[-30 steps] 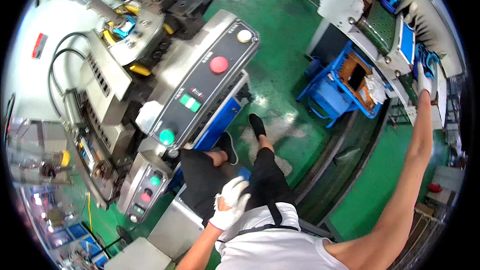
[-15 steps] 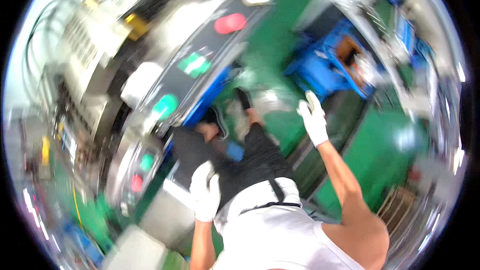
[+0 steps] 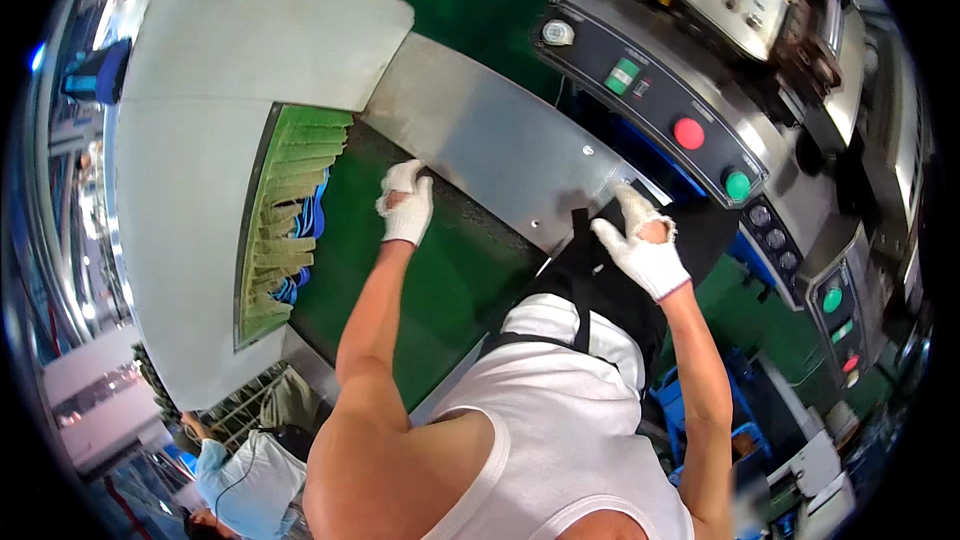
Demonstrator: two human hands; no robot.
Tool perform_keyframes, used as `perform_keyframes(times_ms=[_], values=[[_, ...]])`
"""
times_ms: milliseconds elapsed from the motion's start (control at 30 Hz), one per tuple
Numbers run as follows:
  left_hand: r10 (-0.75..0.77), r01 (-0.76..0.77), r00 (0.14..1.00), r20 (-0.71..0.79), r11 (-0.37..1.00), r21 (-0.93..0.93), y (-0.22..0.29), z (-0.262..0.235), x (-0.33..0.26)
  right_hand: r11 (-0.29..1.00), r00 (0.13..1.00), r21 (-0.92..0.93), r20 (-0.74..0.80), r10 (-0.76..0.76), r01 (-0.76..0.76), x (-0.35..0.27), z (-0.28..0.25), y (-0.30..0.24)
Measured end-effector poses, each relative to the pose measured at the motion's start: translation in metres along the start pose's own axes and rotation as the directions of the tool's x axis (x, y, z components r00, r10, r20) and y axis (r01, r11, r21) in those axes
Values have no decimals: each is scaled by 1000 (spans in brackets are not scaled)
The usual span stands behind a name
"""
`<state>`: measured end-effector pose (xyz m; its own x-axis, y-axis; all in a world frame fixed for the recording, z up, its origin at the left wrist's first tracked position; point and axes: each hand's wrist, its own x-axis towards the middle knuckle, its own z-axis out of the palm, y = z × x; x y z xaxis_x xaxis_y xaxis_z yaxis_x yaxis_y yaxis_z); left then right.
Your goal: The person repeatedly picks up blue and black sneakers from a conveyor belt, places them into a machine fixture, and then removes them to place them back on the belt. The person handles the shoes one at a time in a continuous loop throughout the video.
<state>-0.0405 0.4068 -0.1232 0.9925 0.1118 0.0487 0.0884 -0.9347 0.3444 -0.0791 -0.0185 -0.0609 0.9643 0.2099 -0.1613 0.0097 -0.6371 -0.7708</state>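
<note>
Green belt (image 3: pixel 420 270) open ahead; fringe curtain (image 3: pixel 285 210) blocks tunnel mouth.

Two gloved hands are out: the left hand (image 3: pixel 406 205) and the right hand (image 3: pixel 640 245). The sloping control panel (image 3: pixel 650 90) carries one red button (image 3: pixel 688 133), one round green button (image 3: pixel 738 185) and one green rectangular switch (image 3: pixel 622 76). One other person (image 3: pixel 245 480) stands below.
</note>
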Motion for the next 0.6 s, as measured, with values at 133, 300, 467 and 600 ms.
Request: perform_keyframes(times_ms=[133,300,467,600], values=[[-102,171,976,-192,906,388,-139,-36,13,940,948,-339,311,63,48,59,64,-24],[-408,469,878,-251,627,622,-223,-118,46,758,933,-631,349,90,163,85,131,-37],[-804,671,595,1,497,550,-291,-125,51,736,903,-646,414,113,204,88,128,-53],[-786,594,602,142,560,578,-290,-139,59,607,960,-746,246,-133,275,80,142,-48]])
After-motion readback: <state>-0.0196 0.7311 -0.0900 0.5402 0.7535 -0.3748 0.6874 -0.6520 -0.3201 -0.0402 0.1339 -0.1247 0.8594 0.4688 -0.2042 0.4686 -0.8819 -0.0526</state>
